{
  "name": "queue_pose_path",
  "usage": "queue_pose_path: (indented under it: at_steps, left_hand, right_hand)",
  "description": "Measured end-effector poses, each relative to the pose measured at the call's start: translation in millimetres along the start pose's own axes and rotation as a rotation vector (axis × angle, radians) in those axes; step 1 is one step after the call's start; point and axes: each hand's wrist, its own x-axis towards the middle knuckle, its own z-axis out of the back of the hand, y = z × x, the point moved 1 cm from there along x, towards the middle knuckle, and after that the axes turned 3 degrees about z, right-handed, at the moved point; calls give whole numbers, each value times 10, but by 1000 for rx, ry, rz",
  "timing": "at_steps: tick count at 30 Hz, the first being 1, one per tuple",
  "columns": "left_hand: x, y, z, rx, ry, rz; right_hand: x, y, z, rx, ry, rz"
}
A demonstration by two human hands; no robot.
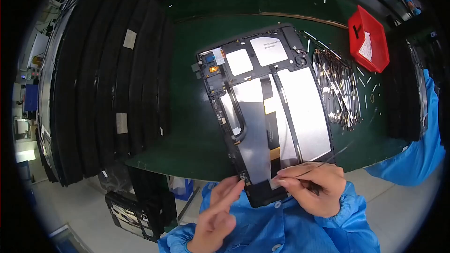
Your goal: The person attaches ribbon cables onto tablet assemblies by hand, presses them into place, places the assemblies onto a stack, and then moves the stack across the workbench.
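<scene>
A large black tablet-like housing (pixel 248 72) with silver panels lies tilted on the green bench, its near end overhanging the front edge by my body. At its lower left corner, my left hand (pixel 218 215) rests its fingertips on the frame, thumb apart, with nothing held. My right hand (pixel 318 187) is closed in a pinch over the near end of the housing. A thin dark strip (pixel 335 154) runs out of its fingers toward the upper right. Beneath the fingertips is a small greyish piece (pixel 274 184); whether it is gripped too is unclear.
A pile of thin dark strips (pixel 337 89) lies right of the housing, with small white bits around it. Behind stands a red bin (pixel 378 42) with white pieces. Tall rows of black housings (pixel 103 84) stand at the left, and more (pixel 133 215) sit low at lower left.
</scene>
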Motion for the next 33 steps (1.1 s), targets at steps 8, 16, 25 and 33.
queue_pose_path:
  at_steps: [8, 16, 25, 33]
  left_hand:
    - [233, 98, 26, -118, -67, -266]
    - [460, 67, 17, 39, -213, -357]
    - [526, 73, 47, 147, -217, -393]
    - [521, 87, 64, 83, -196, -398]
  right_hand:
    - [162, 186, -118, -163, 104, 136]
    - [227, 212, -165, -279, 145, 27]
    - [215, 196, -207, -316, 127, 82]
    - [200, 146, -193, -322, 230, 128]
